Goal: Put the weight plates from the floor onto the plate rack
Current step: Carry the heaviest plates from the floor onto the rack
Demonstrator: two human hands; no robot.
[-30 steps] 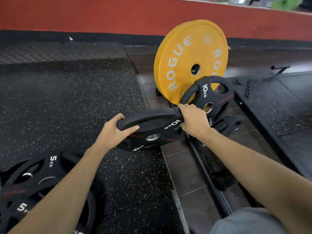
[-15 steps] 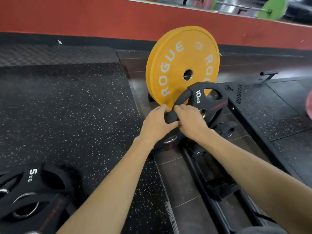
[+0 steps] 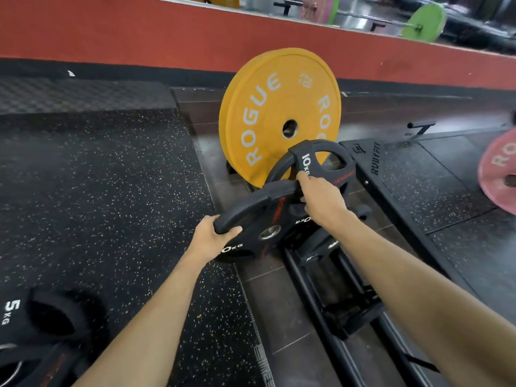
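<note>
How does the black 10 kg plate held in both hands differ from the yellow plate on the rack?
The held plate is black with grip cut-outs; the yellow plate is solid apart from its centre hole. The held plate looks smaller. It is tilted, gripped by the left hand and right hand; the yellow plate stands upright on edge. Both are round with a centre hole.

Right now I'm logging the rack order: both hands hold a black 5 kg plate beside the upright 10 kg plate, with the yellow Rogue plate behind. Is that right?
Not quite. The held plate is marked 10 kg, not 5 kg, as the head view shows. The rest stands: left hand and right hand grip it beside the upright 10 kg plate, with the yellow Rogue plate behind.
</note>
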